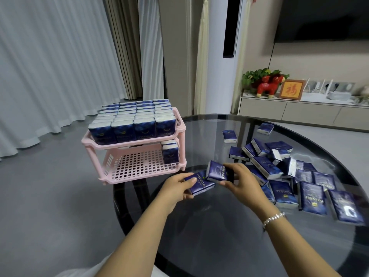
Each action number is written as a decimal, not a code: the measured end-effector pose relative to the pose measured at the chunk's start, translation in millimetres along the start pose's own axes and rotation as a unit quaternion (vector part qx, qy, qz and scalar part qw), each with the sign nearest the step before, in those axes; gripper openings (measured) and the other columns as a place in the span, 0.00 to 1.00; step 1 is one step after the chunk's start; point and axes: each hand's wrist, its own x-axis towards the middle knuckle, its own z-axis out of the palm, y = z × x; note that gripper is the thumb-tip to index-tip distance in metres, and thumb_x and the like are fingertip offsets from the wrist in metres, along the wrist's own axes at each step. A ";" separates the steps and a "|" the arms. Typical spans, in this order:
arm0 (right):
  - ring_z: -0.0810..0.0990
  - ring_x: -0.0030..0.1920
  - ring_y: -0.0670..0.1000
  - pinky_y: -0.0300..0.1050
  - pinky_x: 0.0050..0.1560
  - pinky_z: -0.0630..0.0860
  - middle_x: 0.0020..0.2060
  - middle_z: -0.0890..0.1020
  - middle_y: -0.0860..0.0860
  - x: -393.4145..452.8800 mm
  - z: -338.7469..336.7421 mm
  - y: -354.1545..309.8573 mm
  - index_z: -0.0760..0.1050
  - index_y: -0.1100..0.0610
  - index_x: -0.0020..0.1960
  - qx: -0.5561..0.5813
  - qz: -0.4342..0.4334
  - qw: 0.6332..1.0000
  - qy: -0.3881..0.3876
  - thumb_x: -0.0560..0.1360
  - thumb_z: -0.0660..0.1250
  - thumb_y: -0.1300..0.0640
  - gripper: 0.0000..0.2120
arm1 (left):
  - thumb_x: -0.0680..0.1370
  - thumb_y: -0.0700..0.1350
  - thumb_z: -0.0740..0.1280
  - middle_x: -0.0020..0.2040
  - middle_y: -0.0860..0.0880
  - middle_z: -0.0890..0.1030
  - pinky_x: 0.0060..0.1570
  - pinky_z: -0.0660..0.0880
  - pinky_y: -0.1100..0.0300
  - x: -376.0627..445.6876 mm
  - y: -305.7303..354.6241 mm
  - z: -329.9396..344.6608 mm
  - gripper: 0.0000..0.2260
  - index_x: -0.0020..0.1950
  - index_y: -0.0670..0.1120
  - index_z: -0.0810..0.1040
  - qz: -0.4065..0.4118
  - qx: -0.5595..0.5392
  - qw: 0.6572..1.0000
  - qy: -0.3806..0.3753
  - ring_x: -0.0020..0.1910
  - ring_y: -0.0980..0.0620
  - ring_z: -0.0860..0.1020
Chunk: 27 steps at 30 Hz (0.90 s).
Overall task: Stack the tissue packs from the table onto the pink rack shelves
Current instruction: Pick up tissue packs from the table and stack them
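Rear rows on the pink rack [180,127] top shelf blur together, so no real count. It's slotted plastic; one upright pack [170,151] sits at the lower shelf's right end. Just right of the rack, the left hand [175,188] grips a glossy blue "TWINKLE" pack [199,181] and the right hand [242,181] pinches another pack [217,171] over the dark glass table [219,226]. The loose pile [295,176] lies further right.

One rack [180,127], roughly fifty tissue packs [311,195].

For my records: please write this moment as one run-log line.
left hand: holds tissue pack | right hand: holds second pack | top shelf: full | bottom shelf: few packs
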 end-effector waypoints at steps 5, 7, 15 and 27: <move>0.69 0.59 0.41 0.36 0.61 0.68 0.64 0.71 0.44 -8.0 -14.8 -10.6 0.68 0.48 0.68 -0.042 -0.069 0.989 -0.126 0.72 0.70 0.57 0.26 | 0.81 0.48 0.60 0.44 0.44 0.81 0.32 0.75 0.64 -9.1 5.9 11.0 0.12 0.58 0.42 0.77 -0.008 -0.003 0.998 -0.064 0.38 0.51 0.78; 0.70 0.61 0.43 0.39 0.62 0.70 0.64 0.70 0.43 -8.1 -15.6 -10.5 0.68 0.45 0.67 -0.045 -0.073 0.985 -0.147 0.71 0.71 0.57 0.27 | 0.80 0.52 0.60 0.45 0.43 0.81 0.34 0.76 0.62 -11.9 6.0 14.9 0.16 0.57 0.41 0.76 -0.006 0.014 0.998 -0.066 0.40 0.50 0.78; 0.75 0.50 0.40 0.32 0.51 0.73 0.57 0.75 0.42 -21.6 -25.2 5.0 0.66 0.44 0.69 -0.023 -0.048 0.993 -0.105 0.72 0.71 0.56 0.29 | 0.79 0.41 0.64 0.47 0.38 0.81 0.36 0.81 0.56 -13.5 -2.6 36.4 0.11 0.60 0.39 0.74 -0.023 0.005 0.997 -0.074 0.38 0.46 0.81; 0.70 0.59 0.63 0.53 0.59 0.65 0.61 0.75 0.58 -1.4 -44.2 58.0 0.72 0.58 0.65 -0.263 0.117 0.947 0.145 0.75 0.65 0.48 0.22 | 0.78 0.38 0.64 0.55 0.36 0.81 0.48 0.82 0.52 -3.0 -10.7 49.9 0.12 0.61 0.36 0.74 -0.005 -0.091 0.996 -0.015 0.48 0.45 0.82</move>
